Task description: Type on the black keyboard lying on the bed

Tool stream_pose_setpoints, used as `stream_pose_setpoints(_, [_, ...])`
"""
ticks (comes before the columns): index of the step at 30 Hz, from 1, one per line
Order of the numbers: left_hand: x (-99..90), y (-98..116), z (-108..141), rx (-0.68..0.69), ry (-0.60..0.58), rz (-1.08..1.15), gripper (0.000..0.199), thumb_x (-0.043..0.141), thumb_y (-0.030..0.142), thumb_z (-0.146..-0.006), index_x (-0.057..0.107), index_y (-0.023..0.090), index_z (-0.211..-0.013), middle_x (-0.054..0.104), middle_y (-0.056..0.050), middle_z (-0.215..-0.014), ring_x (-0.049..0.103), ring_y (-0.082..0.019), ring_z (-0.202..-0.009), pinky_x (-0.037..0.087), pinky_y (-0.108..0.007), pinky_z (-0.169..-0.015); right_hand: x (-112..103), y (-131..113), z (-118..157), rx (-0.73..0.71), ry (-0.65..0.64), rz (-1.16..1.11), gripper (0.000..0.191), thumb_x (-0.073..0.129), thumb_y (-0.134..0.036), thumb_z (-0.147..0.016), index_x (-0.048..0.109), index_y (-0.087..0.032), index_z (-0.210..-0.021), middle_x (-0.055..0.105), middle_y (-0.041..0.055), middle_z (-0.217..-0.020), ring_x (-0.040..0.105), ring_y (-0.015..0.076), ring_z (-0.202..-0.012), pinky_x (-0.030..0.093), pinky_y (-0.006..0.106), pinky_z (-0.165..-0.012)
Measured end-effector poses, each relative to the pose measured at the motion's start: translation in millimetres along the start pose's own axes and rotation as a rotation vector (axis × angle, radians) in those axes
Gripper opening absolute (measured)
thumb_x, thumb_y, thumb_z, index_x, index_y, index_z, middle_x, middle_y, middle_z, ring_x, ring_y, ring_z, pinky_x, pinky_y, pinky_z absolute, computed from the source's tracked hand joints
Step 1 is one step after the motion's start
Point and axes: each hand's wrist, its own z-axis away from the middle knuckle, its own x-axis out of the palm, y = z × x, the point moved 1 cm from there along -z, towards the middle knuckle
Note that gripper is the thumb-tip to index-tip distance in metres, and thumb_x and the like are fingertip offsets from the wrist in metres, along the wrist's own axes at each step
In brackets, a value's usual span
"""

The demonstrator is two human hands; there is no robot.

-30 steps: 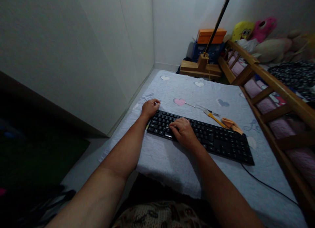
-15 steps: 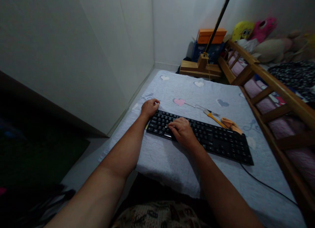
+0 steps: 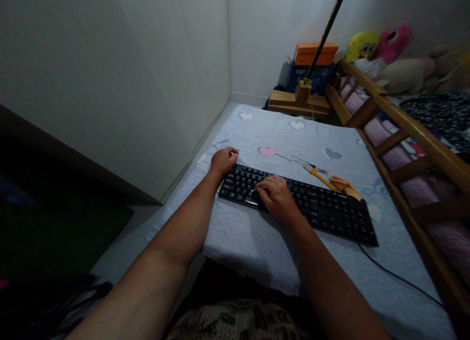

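Lying over the black keyboard (image 3: 312, 203), the right hand (image 3: 277, 197) is curled.

Dim, cool light here, wall (image 3: 260, 41) palest toward one o'clock, near-black gloom at eight, soft shadow on cloth (image 3: 235, 232) near five, faint glint on keyboard (image 3: 323, 214), edges stretched.

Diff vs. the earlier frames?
Right hand shifted slightly rightward along the keyboard. No visible grab or release. Left hand stayed by the keyboard's far left corner; keyboard, brush and orange cloth look unmoved.
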Motion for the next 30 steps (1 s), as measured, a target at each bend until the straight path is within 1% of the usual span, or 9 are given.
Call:
stream_pose_setpoints(14, [0.2, -0.7, -0.3, -0.009, 0.0, 0.001, 0.031, 0.055, 0.032, -0.086, 0.076, 0.019, -0.104, 0.071, -0.003, -0.08, 0.061, -0.018, -0.074, 0.044, -0.028, -0.071, -1.7, -0.9, 2.2, 0.003, 0.021, 0.027, 0.018, 0.054, -0.018, -0.093, 0.068, -0.021, -0.082, 0.071, 0.0057, -0.084, 0.059, 0.023, -0.088, 0.039, 0.04, -0.088])
stream_pose_setpoints(23, [-1.0, 1.1, 0.8, -0.01, -0.002, -0.002, 0.03, 0.055, 0.031, -0.086, 0.076, 0.019, -0.104, 0.072, -0.003, -0.081, 0.061, -0.018, -0.075, 0.044, -0.027, -0.07, -1.8, -3.0, 3.6, -0.015, -0.002, 0.016, 0.017, 0.054, -0.016, -0.09, 0.066, -0.021, -0.079, 0.069, 0.0052, -0.082, 0.057, 0.0227, -0.088, 0.038, 0.039, -0.088])
stream_pose_setpoints(30, [-0.2, 0.3, 0.2, -0.005, -0.004, -0.004, 0.03, 0.054, 0.031, -0.086, 0.076, 0.019, -0.104, 0.072, -0.003, -0.08, 0.061, -0.017, -0.075, 0.044, -0.027, -0.071, -2.0, -5.9, 4.1, -0.054, -0.028, -0.016, 0.018, 0.055, -0.014, -0.088, 0.064, -0.02, -0.075, 0.066, 0.0036, -0.076, 0.055, 0.0201, -0.082, 0.036, 0.036, -0.084])
